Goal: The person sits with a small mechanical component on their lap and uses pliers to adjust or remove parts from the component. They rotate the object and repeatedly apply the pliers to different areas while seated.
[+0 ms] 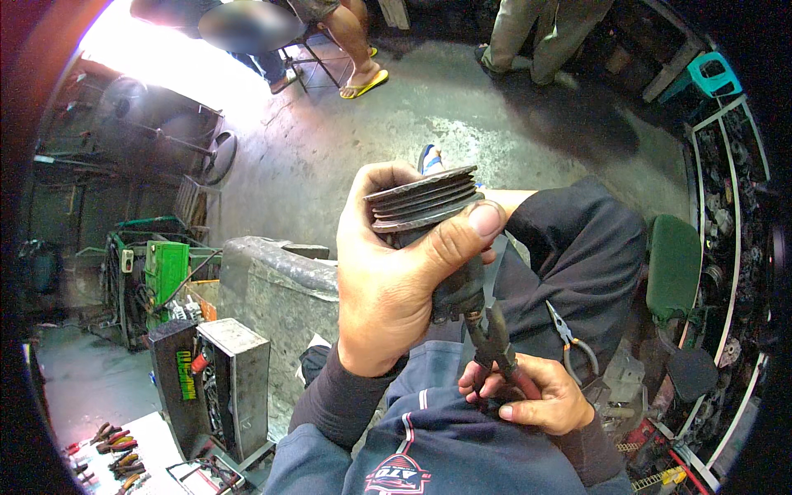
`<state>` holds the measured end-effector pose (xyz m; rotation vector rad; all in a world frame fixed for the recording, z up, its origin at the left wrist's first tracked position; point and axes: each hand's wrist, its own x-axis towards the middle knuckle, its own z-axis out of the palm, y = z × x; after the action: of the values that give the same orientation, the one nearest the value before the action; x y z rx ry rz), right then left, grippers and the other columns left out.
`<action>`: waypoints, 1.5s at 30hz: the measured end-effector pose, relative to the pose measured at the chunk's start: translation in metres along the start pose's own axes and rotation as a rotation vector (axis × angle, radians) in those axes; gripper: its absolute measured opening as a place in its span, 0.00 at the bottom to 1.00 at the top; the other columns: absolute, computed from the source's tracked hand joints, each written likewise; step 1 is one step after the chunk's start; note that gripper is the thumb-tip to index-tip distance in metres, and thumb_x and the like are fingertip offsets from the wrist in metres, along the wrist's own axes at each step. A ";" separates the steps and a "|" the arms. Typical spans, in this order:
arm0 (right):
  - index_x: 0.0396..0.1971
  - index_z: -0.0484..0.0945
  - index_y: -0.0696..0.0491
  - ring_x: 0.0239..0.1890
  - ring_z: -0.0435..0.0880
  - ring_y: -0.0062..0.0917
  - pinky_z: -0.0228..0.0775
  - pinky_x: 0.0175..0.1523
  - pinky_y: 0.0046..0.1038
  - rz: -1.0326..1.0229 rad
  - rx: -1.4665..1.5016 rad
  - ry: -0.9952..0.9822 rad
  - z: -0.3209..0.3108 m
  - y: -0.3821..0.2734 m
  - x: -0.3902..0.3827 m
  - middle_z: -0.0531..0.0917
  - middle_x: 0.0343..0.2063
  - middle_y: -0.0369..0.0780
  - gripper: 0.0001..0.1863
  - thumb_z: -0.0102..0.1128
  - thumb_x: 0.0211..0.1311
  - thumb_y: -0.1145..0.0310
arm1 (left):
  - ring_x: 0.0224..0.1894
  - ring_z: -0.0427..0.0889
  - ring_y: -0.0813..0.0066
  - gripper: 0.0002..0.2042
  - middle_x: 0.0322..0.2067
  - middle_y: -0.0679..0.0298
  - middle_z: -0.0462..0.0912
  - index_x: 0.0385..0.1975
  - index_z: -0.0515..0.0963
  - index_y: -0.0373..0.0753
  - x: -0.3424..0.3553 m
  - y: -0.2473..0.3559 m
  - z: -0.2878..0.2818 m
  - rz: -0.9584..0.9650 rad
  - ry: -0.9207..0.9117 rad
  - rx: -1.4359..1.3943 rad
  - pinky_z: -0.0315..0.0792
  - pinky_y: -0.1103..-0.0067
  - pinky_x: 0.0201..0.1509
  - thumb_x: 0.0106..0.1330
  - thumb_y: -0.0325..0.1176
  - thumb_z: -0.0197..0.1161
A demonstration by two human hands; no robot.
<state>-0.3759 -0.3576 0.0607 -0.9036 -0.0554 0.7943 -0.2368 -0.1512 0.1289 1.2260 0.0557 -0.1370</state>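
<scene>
My left hand (384,289) is wrapped round a dark, greasy machine part with a grooved pulley (422,198) at its top, the thumb pressed along the pulley's lower side. It is held up in front of me, over my lap. Below it, my right hand (551,398) grips red-handled pliers (495,334). Their dark jaws point up and meet the underside of the part; what exactly they pinch there is hidden. Long-nose pliers (563,330) with orange-and-black handles lie on my dark trouser leg, to the right of the hands.
A grey metal toolbox (235,346) stands at left, near a green machine (165,268). Several pliers (124,450) lie on a white surface at lower left. A green chair back (672,268) and part-filled shelves are at right. Ahead, one person's yellow sandals (365,85) and another's trousers (536,41) show.
</scene>
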 end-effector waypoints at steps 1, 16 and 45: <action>0.62 0.77 0.63 0.66 0.77 0.33 0.66 0.74 0.40 0.017 0.005 0.003 0.000 -0.001 0.000 0.79 0.63 0.47 0.26 0.71 0.67 0.70 | 0.40 0.92 0.61 0.29 0.49 0.47 0.86 0.59 0.66 0.35 0.000 -0.001 -0.001 0.000 0.000 -0.008 0.90 0.65 0.43 0.66 0.33 0.79; 0.64 0.76 0.64 0.64 0.79 0.31 0.67 0.73 0.36 0.042 0.092 -0.055 -0.007 -0.003 0.002 0.79 0.61 0.46 0.28 0.70 0.66 0.70 | 0.40 0.92 0.62 0.26 0.49 0.49 0.85 0.56 0.70 0.34 0.002 -0.004 0.001 0.015 0.013 0.000 0.91 0.66 0.43 0.68 0.36 0.78; 0.60 0.79 0.58 0.61 0.81 0.48 0.68 0.71 0.44 -0.081 -0.828 0.412 0.009 -0.001 -0.008 0.79 0.59 0.52 0.33 0.69 0.49 0.78 | 0.33 0.90 0.70 0.29 0.40 0.56 0.88 0.52 0.68 0.38 0.008 -0.023 0.003 0.040 0.219 -0.117 0.86 0.77 0.36 0.61 0.26 0.84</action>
<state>-0.3841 -0.3570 0.0698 -1.8231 -0.0590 0.4830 -0.2320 -0.1623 0.1077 1.1203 0.2270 0.0357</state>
